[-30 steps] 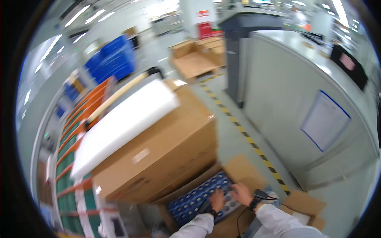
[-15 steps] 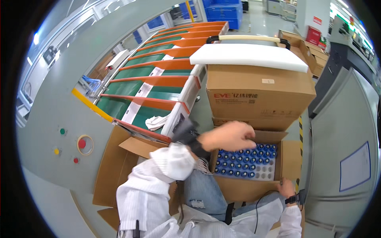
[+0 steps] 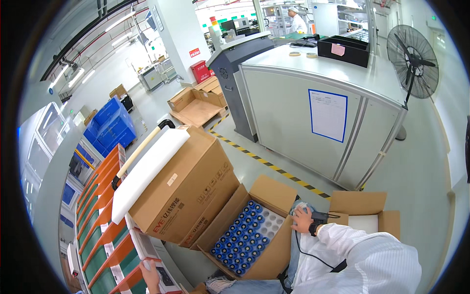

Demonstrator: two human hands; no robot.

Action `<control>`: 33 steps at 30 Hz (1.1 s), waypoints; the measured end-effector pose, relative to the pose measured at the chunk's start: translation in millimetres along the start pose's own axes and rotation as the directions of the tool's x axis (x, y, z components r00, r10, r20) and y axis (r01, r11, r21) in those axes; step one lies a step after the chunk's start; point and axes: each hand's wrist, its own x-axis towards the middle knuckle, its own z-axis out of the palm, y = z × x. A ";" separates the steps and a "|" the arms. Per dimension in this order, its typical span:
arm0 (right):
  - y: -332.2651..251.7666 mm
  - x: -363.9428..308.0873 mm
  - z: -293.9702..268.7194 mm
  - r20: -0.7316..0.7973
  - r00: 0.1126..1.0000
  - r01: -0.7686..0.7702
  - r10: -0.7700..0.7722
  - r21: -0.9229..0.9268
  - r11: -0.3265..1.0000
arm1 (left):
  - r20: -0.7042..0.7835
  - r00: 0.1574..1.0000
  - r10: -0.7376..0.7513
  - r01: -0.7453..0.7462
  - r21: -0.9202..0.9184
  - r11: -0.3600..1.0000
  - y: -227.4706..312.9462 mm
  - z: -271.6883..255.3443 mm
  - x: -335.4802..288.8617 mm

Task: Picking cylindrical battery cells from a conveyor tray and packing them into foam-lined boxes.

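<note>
Low at the conveyor's near edge, my left hand (image 3: pixel 150 277) touches the white side rail (image 3: pixel 143 246); its fingers are apart and I see nothing in them. My right hand (image 3: pixel 302 220) lies with spread fingers on my jeans knee, beside the open carton (image 3: pixel 274 247). Inside that carton, blue cylindrical battery cells (image 3: pixel 240 237) stand upright in rows in a pale tray (image 3: pixel 272 224). Several round slots at the tray's far right hold no cell.
A closed cardboard box (image 3: pixel 188 181) with a white foam slab (image 3: pixel 149 174) on it stands behind the carton. Orange dividers (image 3: pixel 110 208) cross the green conveyor at left. Another open carton (image 3: pixel 360 201) sits at right, before a grey cabinet (image 3: pixel 293 115). A floor fan (image 3: pixel 412 61) stands far right.
The view has swung to the right. My left hand has gone from above the cells to the conveyor's edge. My right hand has shifted from the carton's rim onto my knee.
</note>
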 end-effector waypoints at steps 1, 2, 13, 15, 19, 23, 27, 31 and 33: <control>-0.6 2.6 0.5 0.006 1.000 0.008 -0.008 0.018 1.000 | 0.096 0.995 0.034 -0.033 -0.019 0.999 -2.3 -1.2 7.4; -2.0 3.8 1.2 0.031 0.998 0.046 -0.046 -0.001 0.999 | 0.178 0.983 0.041 -0.036 -0.033 0.999 10.9 -11.3 0.7; -15.6 23.1 -15.7 -0.199 0.980 0.026 -0.005 0.105 0.994 | 0.093 0.995 0.023 -0.054 0.338 0.940 61.2 -18.3 106.5; -14.9 21.3 -8.7 -0.221 0.975 0.047 -0.020 0.118 0.992 | 0.066 0.998 0.005 -0.026 0.328 0.944 31.1 -18.0 117.0; -30.6 27.3 0.4 -0.189 0.979 0.102 -0.081 0.108 0.989 | 0.098 0.990 -0.098 0.058 0.348 0.936 -63.3 -22.6 128.7; -5.9 11.8 -11.6 -0.200 0.980 0.015 0.003 0.089 0.996 | 0.370 0.850 -0.376 0.419 -0.040 0.907 -53.6 27.2 124.1; -16.0 27.1 -12.2 -0.187 0.982 0.026 -0.003 0.119 0.993 | 0.353 0.891 -0.285 0.238 0.173 0.956 -71.4 20.9 133.3; -22.8 31.6 -16.8 -0.141 0.990 -0.017 0.025 0.060 0.998 | 0.396 0.896 -0.199 0.122 0.211 0.970 -64.2 26.3 141.8; -24.6 34.7 -13.6 -0.126 0.992 -0.004 0.010 0.046 0.999 | 0.245 0.959 -0.146 0.099 0.194 0.976 -58.8 23.6 143.8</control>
